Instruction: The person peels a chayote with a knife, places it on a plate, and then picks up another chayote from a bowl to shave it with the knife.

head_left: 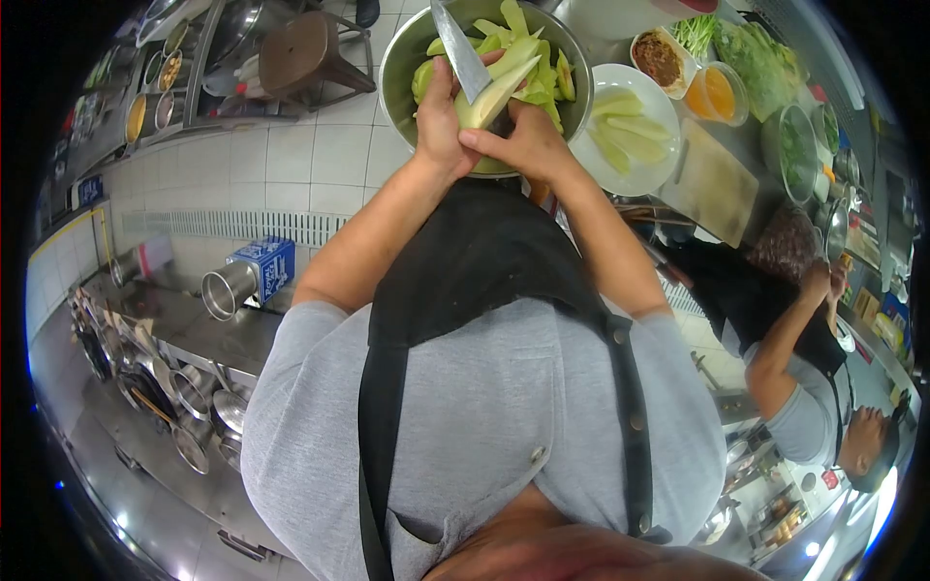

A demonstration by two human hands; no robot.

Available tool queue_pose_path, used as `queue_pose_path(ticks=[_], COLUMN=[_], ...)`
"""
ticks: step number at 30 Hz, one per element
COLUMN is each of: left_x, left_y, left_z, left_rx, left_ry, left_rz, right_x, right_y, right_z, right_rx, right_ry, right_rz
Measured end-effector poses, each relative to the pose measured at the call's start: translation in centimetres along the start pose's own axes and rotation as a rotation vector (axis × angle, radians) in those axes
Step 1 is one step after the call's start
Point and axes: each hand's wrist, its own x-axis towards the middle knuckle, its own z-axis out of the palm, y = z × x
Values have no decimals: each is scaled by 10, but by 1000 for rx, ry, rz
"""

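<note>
My left hand (442,121) is wrapped round a long, pale-green peeled piece of fruit or vegetable (498,94), whose pointed end aims up and to the right. Closed on the other side, my right hand (531,143) rests its thumb on the lower end of the piece. A knife (463,53) shows its broad blade between my left hand and the piece, tip toward the top edge; its handle is hidden, apparently in my right hand. Below both hands stands a metal bowl (389,89) with yellow-green pieces or peelings (565,76) in it.
To the right, a white plate (662,104) bears several pale wedges (630,128), near a cutting board (715,182). Beyond are an orange-filled tub (715,92), a brown-filled container (659,60) and leafy greens (760,60). A co-worker (799,378) stands at right; a brown stool (298,56) stands upper left.
</note>
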Motion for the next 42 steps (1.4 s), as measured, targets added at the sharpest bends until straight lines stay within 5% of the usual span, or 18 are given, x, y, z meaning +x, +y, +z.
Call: queue_pose_path(ticks=[5, 12, 15, 16, 18, 24, 28, 30, 32, 34, 36, 39, 40, 42], left_x=[5, 7, 10, 10, 11, 12, 2, -8, -2, 2, -4, -8, -7, -8], left_y=[0, -10, -18, -18, -17, -16, 5, 15, 13, 12, 14, 15, 14, 11], left_z=[-21, -23, -26, -24, -25, -47, -37, -35, -59, -80, -82, -78, -75, -70], left_rx=[94, -25, -116, 23, 160, -62, -33, 351, 215, -149, -115, -37, 66, 175], left_ry=[-137, 1, 47, 89, 129, 132, 276, 221, 131, 89, 88, 79, 140, 192], left_rz=[-71, -118, -76, 67, 217, -57, 36, 138, 115, -132, -160, -142, -85, -32], right_x=[1, 3, 4, 2, -2, -7, -14, -19, -18, -19, -21, -16, -14, -13], right_y=[3, 8, 16, 15, 9, 13, 18, 6, 6, 5, 9, 13, 14, 16], right_z=[2, 5, 12, 14, 16, 20, 19, 5, -11, -22, -23, -31, -38, -48], right_rx=[-128, -156, -160, -159, -46, -95, -71, 141, 252, 444, 449, -142, -140, -636], right_ry=[-37, -38, 65, 66, -38, -144, -58, -137, -149, -217, -172, 131, 139, 157], right_rz=[-70, -13, -230, -227, -74, 80, -72, 334, 373, 493, 437, 280, 281, 258])
